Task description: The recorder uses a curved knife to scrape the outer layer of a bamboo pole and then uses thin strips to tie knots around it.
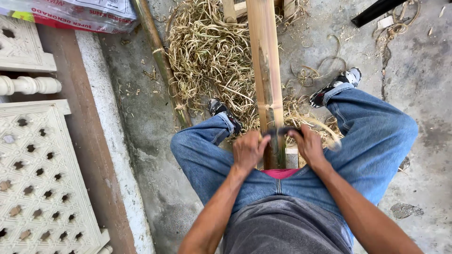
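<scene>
Head view, one frame. Both hands closed on a dark two-handled blade (282, 131) laid crosswise over a split bamboo length (265, 70). Left hand (248, 149) is fisted round the blade's left end; right hand (308, 146) is fisted round its right end. I see no gap in either grip. The blade's middle sits on the bamboo between the hands.

Bamboo position: it starts just under the hands, between the knees, and runs straight ahead, away from the body. Its long axis is near vertical in the picture; the far end leaves the top edge. The pale cut face is up, with a darker groove down the middle.

Handling, my judgement: stiff and fairly light for its length; the dry face is likely smooth and apt to slide; split edges could splinter. Best hold is at the near end, or by pinning it with the legs.

Surroundings: a heap of curled shavings (212, 61) ahead and left of the hands; a thin round bamboo pole (160, 61) further left on the concrete floor (423, 70); a white lattice panel (42, 178) well left of the left hand.
</scene>
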